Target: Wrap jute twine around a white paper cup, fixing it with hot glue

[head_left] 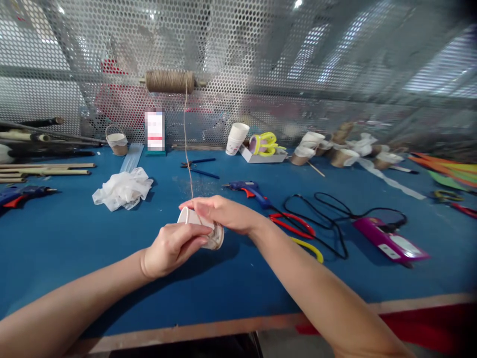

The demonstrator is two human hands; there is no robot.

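Note:
My left hand (172, 248) grips a white paper cup (188, 217) held on its side over the blue table (74, 248). My right hand (219, 213) lies over the cup, fingers pressed together on a strand of jute twine (187, 149). The strand runs up to a twine spool (170, 81) mounted on the perforated metal wall. Twine wraps the cup's lower end (217, 238), between my two hands.
A blue glue gun (250, 189), red scissors (292, 223), a yellow tool (309, 247), a black cable (335, 219) and a magenta device (389, 240) lie to the right. Crumpled white plastic (122, 189), wooden sticks (44, 169), stacked cups (236, 137) and twine-wrapped cups (343, 149) lie further back.

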